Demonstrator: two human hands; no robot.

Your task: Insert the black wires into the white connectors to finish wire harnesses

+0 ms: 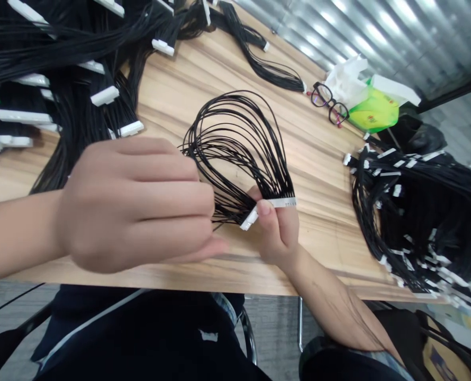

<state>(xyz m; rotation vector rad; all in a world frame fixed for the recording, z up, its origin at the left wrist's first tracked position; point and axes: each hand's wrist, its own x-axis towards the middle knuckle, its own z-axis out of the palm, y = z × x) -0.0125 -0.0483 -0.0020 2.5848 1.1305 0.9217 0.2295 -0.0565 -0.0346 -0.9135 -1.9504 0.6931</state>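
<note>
Evidently, in the head view, the right hand (281, 233) pinches the looped black wire harness (274, 185) by its white connectors (249, 218) at the centre — probably so both ends sit together — while the left hand (140, 206), at nine o'clock from it, is curled; whether it grips the harness I cannot tell. At two o'clock a green plastic packet (372, 112) seems to hold white tissue (346, 79).
</note>
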